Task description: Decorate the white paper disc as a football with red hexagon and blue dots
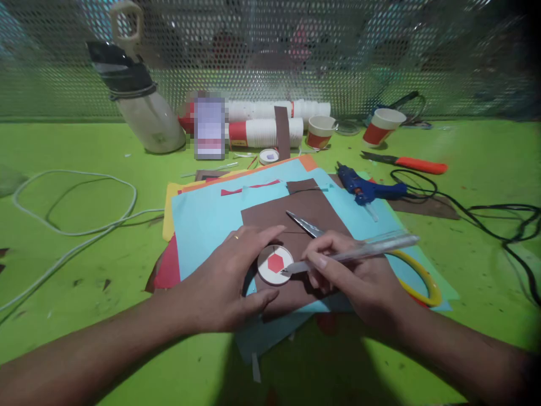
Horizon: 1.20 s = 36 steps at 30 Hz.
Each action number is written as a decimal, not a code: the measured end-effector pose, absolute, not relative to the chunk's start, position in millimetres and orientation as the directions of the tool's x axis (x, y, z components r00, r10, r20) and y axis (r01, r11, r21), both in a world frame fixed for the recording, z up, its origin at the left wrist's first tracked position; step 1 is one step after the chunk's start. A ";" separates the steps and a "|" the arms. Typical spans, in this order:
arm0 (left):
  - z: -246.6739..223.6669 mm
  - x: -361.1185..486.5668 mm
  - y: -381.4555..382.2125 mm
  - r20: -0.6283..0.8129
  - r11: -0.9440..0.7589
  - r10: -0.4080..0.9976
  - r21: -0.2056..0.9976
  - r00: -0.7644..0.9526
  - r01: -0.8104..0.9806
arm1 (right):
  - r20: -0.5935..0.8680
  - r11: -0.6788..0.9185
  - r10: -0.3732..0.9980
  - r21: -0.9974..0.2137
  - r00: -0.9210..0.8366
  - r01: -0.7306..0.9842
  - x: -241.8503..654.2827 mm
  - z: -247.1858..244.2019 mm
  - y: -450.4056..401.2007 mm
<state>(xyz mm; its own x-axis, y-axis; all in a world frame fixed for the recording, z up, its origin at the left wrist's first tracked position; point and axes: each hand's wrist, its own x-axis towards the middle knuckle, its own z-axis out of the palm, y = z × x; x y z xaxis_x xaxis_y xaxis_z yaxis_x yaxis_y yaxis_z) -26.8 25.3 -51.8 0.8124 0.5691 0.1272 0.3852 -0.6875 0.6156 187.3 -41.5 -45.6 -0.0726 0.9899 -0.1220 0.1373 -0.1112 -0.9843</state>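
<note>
By the left edge of the brown sheet [268, 219], a disc [275, 264] lies between the left hand [234, 270], loosely spread, and the right hand [349, 270], gripping a pen [376, 247].

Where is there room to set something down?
Mostly bare green tabletop shows right, between the black cord and the light green paper sheet; and left, between the thin pale cable and left forearm, with small dark scraps. It's crowded around the left hand and right hand, on layered coloured paper sheets, and behind, by the white-and-red paper cups.
</note>
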 end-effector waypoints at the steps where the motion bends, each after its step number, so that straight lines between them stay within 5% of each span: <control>1: -52.5 -27.0 25.4 0.127 -0.682 0.573 0.621 0.809 0.386 | -0.127 -0.116 0.989 -0.984 -0.074 0.135 187.1 -46.3 -41.1; 14: -62.0 -25.4 26.5 0.112 -0.635 0.634 0.640 0.765 0.433 | -0.252 -0.240 0.967 -0.948 -0.033 0.208 186.1 -44.4 -38.2; 36: -58.7 -26.6 27.2 0.149 -0.699 0.574 0.601 0.805 0.387 | -0.191 -0.174 0.980 -0.959 -0.054 0.223 185.2 -44.6 -38.9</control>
<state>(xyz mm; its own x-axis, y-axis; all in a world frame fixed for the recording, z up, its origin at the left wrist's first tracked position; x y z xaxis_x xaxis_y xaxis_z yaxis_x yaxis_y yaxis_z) -26.6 27.2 -58.7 0.8049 0.5743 0.1495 0.3872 -0.6991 0.6011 185.2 -38.9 -44.6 -0.0543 0.9801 -0.1907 0.2229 -0.1743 -0.9591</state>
